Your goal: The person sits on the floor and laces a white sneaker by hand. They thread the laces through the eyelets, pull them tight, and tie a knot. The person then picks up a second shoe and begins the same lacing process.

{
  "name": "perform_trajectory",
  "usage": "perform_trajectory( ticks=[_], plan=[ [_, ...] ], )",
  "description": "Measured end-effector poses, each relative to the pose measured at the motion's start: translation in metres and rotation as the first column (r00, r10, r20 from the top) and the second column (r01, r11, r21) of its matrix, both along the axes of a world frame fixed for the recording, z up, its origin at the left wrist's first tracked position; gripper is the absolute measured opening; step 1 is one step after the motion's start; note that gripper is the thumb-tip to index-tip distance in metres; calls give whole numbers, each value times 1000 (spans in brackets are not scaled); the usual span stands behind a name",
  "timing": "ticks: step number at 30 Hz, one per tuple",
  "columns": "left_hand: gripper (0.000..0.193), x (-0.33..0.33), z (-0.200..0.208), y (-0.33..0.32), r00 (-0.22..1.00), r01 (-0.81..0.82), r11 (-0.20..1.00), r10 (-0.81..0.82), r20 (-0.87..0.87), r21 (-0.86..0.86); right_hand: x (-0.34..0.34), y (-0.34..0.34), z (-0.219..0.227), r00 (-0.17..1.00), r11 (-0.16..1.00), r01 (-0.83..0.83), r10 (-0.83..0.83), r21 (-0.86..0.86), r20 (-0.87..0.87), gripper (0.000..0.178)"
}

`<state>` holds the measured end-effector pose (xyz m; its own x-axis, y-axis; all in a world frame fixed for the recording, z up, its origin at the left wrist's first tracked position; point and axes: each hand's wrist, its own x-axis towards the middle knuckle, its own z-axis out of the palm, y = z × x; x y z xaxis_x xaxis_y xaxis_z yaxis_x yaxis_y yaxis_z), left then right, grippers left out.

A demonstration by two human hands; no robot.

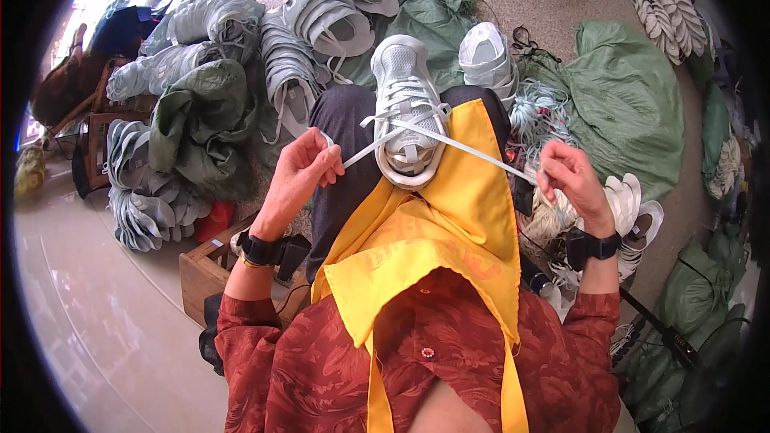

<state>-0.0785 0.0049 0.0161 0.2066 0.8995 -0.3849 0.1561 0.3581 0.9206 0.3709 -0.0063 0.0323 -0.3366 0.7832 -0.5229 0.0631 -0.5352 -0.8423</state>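
A light grey sneaker [401,64] rests on my lap between my knees, its toe pointing away and its heel toward me. White laces run through its eyelets. The two lace ends [473,148] cross over the tongue and stretch out to both sides. My left hand [309,162] pinches one end, with the lace pulled taut to the left of the shoe. On the other side my right hand [568,180] has its fingers closed on the second end. A yellow apron [433,248] covers my lap beneath the heel.
Stacks of grey shoe uppers [325,20] lie on the floor ahead and to the left. Green woven sacks [622,100] sit to the right, beside a bundle of pale laces [541,112]. A wooden box [204,273] stands by my left arm. More white uppers [642,216] lie beyond my right hand.
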Motion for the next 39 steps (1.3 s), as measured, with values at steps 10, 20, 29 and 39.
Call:
perform_trajectory(
  ticks=[10,20,29,39],
  plan=[
    [24,46,-2,21,859,149,832,159,-487,535,-115,51,-16,868,678,-259,-148,688,473,20],
    [8,53,-19,42,892,219,823,50,-450,525,-142,84,-11,889,721,-290,-40,629,456,16],
    [5,62,-29,38,977,-64,891,148,-154,449,-128,81,-17,807,687,-399,-51,608,588,19],
    [20,36,-15,54,973,228,973,-228,15,43,-121,97,-21,974,888,-209,150,410,171,18]
  ],
)
